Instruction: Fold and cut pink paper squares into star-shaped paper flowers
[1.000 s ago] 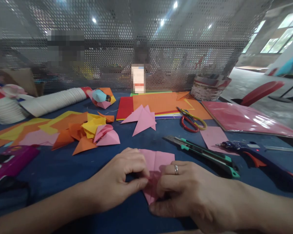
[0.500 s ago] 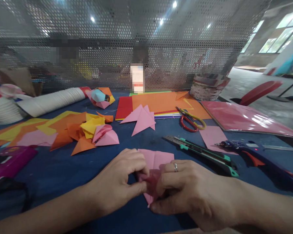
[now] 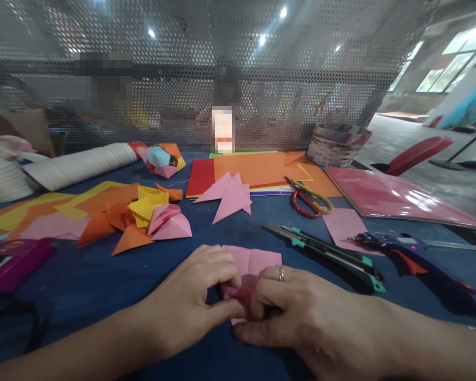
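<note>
Left hand: fingers pinched shut on the pink paper.
Right hand: clamped on the same sheet, ring showing.
Paper: low on the blue surface, between both hands.
Risk: thin sheet may tear or crease crooked if the pinches pull apart.
Nearby hazard: utility knife just beside the right hand; a stray knuckle could knock it.

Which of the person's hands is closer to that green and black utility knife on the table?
The right hand. It lies just below the utility knife, apart from it; the left hand sits farther left, across the pink paper both hands pinch.
</note>
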`<state>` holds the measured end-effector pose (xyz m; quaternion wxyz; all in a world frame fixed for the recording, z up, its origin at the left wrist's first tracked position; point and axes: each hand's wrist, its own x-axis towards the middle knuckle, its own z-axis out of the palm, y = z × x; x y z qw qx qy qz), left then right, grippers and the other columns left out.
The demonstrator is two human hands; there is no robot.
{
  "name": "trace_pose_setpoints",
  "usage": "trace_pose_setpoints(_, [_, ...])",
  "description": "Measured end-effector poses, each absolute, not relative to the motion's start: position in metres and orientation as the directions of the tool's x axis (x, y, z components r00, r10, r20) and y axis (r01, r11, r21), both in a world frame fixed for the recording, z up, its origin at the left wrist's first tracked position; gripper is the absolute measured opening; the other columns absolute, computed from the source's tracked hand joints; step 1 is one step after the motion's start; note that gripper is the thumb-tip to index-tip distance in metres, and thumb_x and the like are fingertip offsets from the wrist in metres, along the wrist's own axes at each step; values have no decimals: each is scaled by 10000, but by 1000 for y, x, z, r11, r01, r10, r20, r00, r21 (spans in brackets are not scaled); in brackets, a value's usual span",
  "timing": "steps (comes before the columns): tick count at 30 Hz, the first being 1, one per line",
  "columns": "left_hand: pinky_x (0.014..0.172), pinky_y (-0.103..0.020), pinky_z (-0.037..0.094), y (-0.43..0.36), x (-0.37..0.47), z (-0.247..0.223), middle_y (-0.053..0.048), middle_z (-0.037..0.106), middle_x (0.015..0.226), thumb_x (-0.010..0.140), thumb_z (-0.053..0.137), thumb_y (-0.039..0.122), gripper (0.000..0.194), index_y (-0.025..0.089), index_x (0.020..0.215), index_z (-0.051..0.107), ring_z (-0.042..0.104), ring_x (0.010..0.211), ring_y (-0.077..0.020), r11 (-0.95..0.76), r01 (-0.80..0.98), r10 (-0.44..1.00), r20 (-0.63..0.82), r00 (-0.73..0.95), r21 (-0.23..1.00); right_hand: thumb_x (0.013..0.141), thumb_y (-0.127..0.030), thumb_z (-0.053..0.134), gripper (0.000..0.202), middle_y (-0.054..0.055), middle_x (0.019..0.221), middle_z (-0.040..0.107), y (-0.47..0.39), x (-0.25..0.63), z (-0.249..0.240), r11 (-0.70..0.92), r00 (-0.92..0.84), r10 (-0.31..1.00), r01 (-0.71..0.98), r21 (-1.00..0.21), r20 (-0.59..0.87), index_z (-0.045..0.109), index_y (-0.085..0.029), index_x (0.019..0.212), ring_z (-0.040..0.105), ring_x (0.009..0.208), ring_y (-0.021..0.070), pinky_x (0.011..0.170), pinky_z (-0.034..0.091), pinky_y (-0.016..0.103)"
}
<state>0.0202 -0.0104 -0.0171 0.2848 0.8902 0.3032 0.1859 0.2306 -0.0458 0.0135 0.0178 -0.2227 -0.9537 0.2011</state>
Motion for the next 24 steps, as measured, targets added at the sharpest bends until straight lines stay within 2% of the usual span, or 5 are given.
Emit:
trace_pose_setpoints(3, [687,-276,325,-11,20,-18,44,557,711,806,647,217,164,181,687,540,475,725,-132,-645,436,655,161,738,628,734,-101,676,505,65,1051,564,-46,230,14,816,-894,439,437,-379,-85,568,-154,1224,525,920,171,843,419,283])
trace_pose_setpoints(7, [697,-290,333,-10,21,-17,43,540,753,790,678,291,180,199,732,534,468,767,-152,-601,517,710,110,696,609,727,-99,690,496,45,1036,562,-46,230,10,814,-888,457,439,-379,-48,577,-157,1207,509,894,153,815,409,262])
trace_pose_setpoints(11, [711,-306,362,-10,22,-11,22,517,841,766,681,388,239,213,776,519,458,834,-179,-519,609,779,40,625,600,764,-145,668,481,62,1049,559,-45,231,6,837,-915,403,382,-393,-30,555,-152,1232,502,892,157,798,411,263])
trace_pose_setpoints(16, [774,-352,385,-9,22,-7,-1,509,935,702,714,449,341,214,823,497,454,901,-209,-473,662,821,19,570,581,735,-83,685,526,51,1072,537,-46,230,7,822,-894,442,437,-365,-76,547,-160,1237,488,939,159,834,391,266])
trace_pose_setpoints(24, [842,-384,383,2,14,-15,-16,494,1030,666,749,385,372,232,897,501,444,976,-238,-499,687,832,72,549,527,754,-131,681,512,59,1052,530,-47,229,10,835,-898,432,433,-340,-82,543,-175,1245,478,898,165,796,395,268])
